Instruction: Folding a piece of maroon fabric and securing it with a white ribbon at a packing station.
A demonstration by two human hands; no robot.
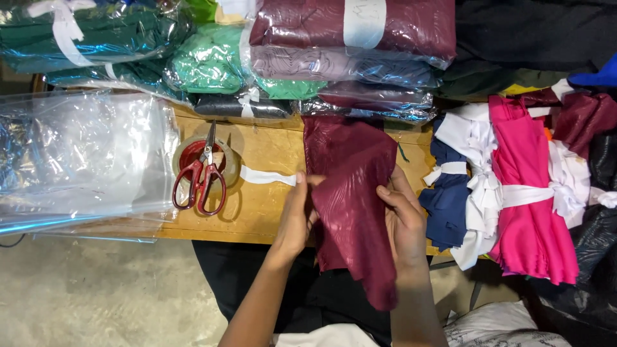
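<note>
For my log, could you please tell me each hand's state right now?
Left hand: gripping the folded maroon fabric piece.
Right hand: gripping the same fabric.

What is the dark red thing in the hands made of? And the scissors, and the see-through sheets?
The dark red piece looks like soft knit cloth: it drapes limply with a faint sheen. The scissors seem to have metal blades, grey and shiny, and glossy red handles, maybe plastic-coated. The see-through sheets look like thin plastic film, clear with bright glare and wrinkles.

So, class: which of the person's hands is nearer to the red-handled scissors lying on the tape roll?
Left. The left hand holds the maroon fabric's edge just right of the red-handled scissors; the right hand is beyond the fabric.
</note>
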